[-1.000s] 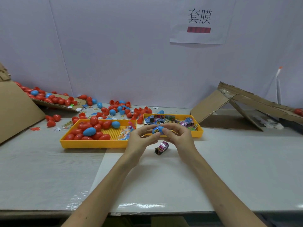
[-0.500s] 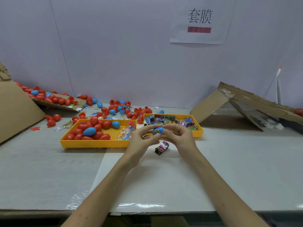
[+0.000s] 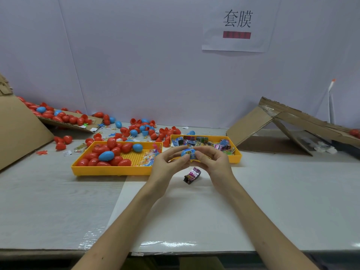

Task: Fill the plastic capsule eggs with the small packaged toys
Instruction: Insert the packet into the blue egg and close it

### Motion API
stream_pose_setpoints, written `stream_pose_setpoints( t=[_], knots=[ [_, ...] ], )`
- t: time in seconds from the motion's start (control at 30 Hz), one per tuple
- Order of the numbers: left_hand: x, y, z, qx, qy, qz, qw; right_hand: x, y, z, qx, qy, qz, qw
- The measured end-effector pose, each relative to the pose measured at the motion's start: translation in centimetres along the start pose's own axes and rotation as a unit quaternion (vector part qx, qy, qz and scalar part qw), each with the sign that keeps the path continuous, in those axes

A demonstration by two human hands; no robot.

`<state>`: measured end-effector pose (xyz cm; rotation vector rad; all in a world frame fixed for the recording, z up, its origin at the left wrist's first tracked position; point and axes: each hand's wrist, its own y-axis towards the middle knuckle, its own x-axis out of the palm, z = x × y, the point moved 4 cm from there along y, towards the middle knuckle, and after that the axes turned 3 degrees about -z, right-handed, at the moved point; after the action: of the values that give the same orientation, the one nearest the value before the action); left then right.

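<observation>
blue plastic capsule egg (image 3: 184,153), clamped from both sides by curled fingertips of left hand (image 3: 165,166) and right hand (image 3: 214,164), toy packet (image 3: 188,151) seemingly tucked inside; closing step judged in hand. spare packet (image 3: 191,175) just beneath the grip. next: press halves squarely together.

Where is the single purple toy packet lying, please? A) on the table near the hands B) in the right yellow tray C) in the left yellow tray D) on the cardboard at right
A: the purple toy packet lies alone on the table, just below the left hand and right hand that hold the blue egg.
</observation>
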<state>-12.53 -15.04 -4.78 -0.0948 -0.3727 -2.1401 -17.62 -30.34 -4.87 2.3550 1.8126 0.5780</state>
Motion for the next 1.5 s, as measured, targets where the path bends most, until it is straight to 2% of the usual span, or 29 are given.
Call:
stream_pose_setpoints(
  t=[0.57,0.83,1.0,1.1,1.17,1.23,1.3,1.33,1.37,1.43,1.5],
  knots=[
    [-0.2,-0.1,0.4,0.012,-0.017,0.020,1.000,-0.1,0.1,0.3,0.029,0.010,-0.007,0.999],
    [-0.4,0.2,0.0,-0.007,-0.042,0.031,0.999,0.1,0.1,0.1,0.037,0.010,0.004,0.999],
    [-0.5,0.3,-0.3,0.008,0.019,0.042,0.999,0.1,-0.1,0.0,0.040,-0.058,0.021,0.997],
    [-0.4,0.2,0.1,0.028,0.061,0.048,0.997,-0.4,0.1,-0.2,0.065,0.059,0.058,0.994],
    [-0.1,0.1,0.1,0.051,0.171,0.036,0.983,-1.3,0.2,-0.7,0.078,0.169,0.085,0.979],
    [0.4,-0.3,-0.6,0.067,0.316,-0.010,0.946,-2.2,0.3,-1.2,0.108,0.185,0.097,0.972],
    [0.9,-0.6,-1.5,0.061,0.457,-0.065,0.885,-2.5,0.6,-1.3,0.159,0.146,0.097,0.972],
    [1.0,-0.6,-1.8,0.054,0.505,-0.083,0.858,-2.6,1.1,-1.4,0.185,0.134,0.097,0.969],
    [0.9,-0.6,-1.9,0.051,0.518,-0.089,0.849,-2.8,1.9,-1.7,0.205,0.130,0.099,0.965],
    [0.5,-0.5,-2.0,0.044,0.481,-0.085,0.872,-4.0,4.0,-3.4,0.210,0.153,0.126,0.957],
    [0.3,-0.3,-2.1,0.040,0.460,-0.077,0.884,-6.6,6.7,-6.5,0.146,0.220,0.186,0.946]
  ],
)
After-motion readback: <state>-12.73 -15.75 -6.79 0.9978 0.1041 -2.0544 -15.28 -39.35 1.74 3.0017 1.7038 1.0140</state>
